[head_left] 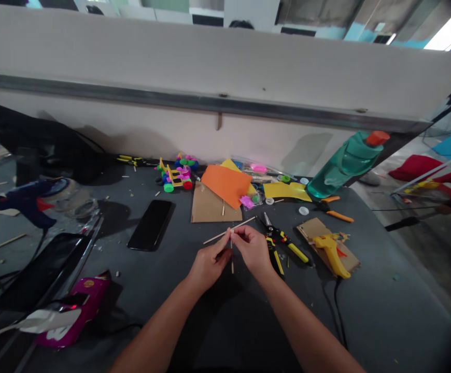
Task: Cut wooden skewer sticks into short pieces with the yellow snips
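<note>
Thin wooden sticks (244, 222) meet in a rough T between my hands, one slanting up to the right and one pointing down toward me. My left hand (210, 263) pinches them near the joint, fingertips closed. From the other side my right hand (253, 249) pinches the same spot, its fingertips almost touching the left ones. The joint itself is mostly hidden by the fingers. Right beside my right hand lie pliers (274, 235) with yellow-and-black handles. A piece of cardboard (206, 210) lies just beyond the sticks, partly under an orange sheet (227, 182).
A yellow glue gun (331, 254) rests on cardboard at the right, its cord running toward me. Behind stands a tilted green bottle (344, 165). To the left are a black phone (150, 225), a blue glue gun (29, 202) and a pink power strip (87, 305). A colourful toy (174, 176) sits near the wall.
</note>
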{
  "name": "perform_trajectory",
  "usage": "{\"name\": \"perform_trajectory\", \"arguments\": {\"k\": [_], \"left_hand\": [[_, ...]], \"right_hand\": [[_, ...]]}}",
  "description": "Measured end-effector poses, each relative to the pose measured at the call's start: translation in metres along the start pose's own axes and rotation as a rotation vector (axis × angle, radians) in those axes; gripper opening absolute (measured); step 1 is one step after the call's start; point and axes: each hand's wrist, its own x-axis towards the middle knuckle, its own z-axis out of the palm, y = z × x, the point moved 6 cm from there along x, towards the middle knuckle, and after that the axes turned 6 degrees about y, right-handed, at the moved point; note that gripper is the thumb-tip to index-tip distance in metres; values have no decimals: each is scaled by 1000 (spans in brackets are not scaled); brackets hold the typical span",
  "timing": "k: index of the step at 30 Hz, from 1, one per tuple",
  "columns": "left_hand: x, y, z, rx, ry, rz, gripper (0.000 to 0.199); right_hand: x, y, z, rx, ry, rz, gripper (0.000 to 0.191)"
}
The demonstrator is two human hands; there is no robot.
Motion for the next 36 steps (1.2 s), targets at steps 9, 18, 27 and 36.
{"name": "perform_trajectory", "arguments": {"k": [9,18,27,36], "left_hand": [[10,-8,-18,55,26,-158,34],[10,-1,-28,300,127,-6,35],[2,-8,-39,33,512,-299,35],[3,1,-15,98,318,-228,32]], "right_hand": [[-7,-24,16,-523,-316,-297,10],[-10,-44,17,-528,-226,-436,18],[-33,8,46,247,-106,192,22],[-22,34,42,691,123,404,20]]}}
